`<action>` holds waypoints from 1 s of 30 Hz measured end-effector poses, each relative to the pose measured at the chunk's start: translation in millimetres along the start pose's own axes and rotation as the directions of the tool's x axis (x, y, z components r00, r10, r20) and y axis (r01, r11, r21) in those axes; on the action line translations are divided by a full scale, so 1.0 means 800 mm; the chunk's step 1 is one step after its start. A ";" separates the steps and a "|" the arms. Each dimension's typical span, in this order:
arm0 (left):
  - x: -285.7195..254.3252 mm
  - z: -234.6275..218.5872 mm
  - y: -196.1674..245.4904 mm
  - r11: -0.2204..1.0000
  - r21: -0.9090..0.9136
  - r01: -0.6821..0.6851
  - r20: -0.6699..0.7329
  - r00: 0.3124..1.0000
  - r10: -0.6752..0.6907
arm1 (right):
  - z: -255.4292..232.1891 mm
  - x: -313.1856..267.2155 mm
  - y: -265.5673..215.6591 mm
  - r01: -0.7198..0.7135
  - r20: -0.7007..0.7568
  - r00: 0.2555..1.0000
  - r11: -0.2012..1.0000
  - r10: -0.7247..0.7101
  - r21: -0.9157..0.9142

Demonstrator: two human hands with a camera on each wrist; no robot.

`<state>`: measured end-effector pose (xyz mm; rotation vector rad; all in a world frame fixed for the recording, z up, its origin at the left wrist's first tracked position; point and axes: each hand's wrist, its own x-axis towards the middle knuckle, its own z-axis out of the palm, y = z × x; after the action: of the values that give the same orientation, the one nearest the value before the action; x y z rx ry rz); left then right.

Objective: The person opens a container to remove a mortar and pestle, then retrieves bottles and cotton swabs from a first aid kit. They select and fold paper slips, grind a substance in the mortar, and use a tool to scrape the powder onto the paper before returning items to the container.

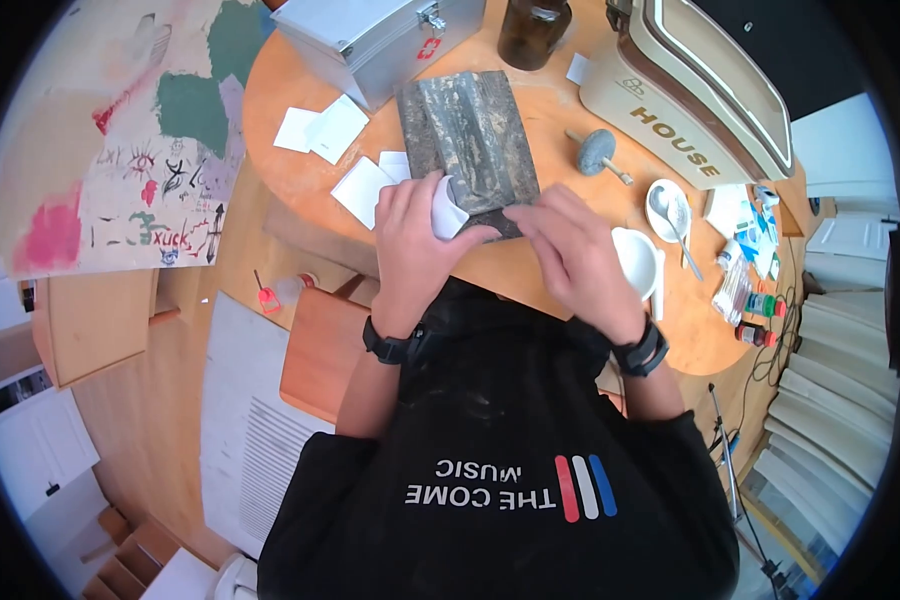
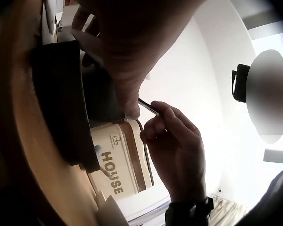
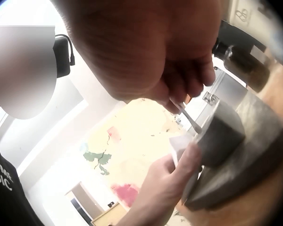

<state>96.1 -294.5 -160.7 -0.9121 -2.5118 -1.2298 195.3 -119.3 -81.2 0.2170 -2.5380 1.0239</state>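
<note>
In front of the person lies a dark, rough stone slab (image 1: 425,125) with a raised long block (image 1: 485,140) on top. At the block's near end the left hand (image 1: 410,235) holds a folded white paper (image 1: 448,212) against the stone, its thumb reaching right. The right hand (image 1: 582,250) pinches a thin stick-like tool (image 3: 191,121) with a small rounded tip. That tip points at the block's end face, close over the paper in the right wrist view. In the left wrist view the tool (image 2: 148,107) meets the left thumb's outline.
White paper sheets (image 1: 335,128) lie left of the slab. Behind stand a silver case (image 1: 375,50), a brown jar (image 1: 533,35) and a cream HOUSE box (image 1: 685,125). To the right are a grinding wheel (image 1: 597,152), a white bowl (image 1: 632,258), a spoon (image 1: 685,245) and small bottles (image 1: 760,303).
</note>
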 end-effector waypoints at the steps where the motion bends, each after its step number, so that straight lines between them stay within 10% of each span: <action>1: -0.003 0.002 -0.001 1.000 0.004 -0.005 -0.011 1.000 0.005 | 0.004 -0.011 -0.007 -0.037 -0.031 0.999 0.999 0.038 0.030; 6: -0.005 0.008 -0.007 0.998 0.042 -0.041 -0.030 0.999 0.042 | 0.069 -0.031 -0.010 0.132 -0.273 0.947 0.981 -0.167 -0.141; 16: -0.005 0.003 0.001 0.998 0.054 -0.028 -0.020 0.999 0.030 | 0.013 0.008 0.018 0.056 -0.032 0.998 0.998 -0.057 -0.033; 20: -0.007 0.006 0.000 0.998 0.057 -0.020 -0.050 0.998 0.023 | 0.026 -0.015 -0.007 -0.093 -0.122 0.988 0.994 0.100 0.064; 30: -0.014 0.006 -0.001 0.997 0.061 -0.057 -0.046 0.997 0.059 | 0.089 -0.067 -0.005 0.045 -0.351 0.933 0.992 -0.085 -0.121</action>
<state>104.6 -295.8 -169.2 -0.9234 -2.4534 -1.1388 223.7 -171.8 -147.0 0.0740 -2.2332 0.8095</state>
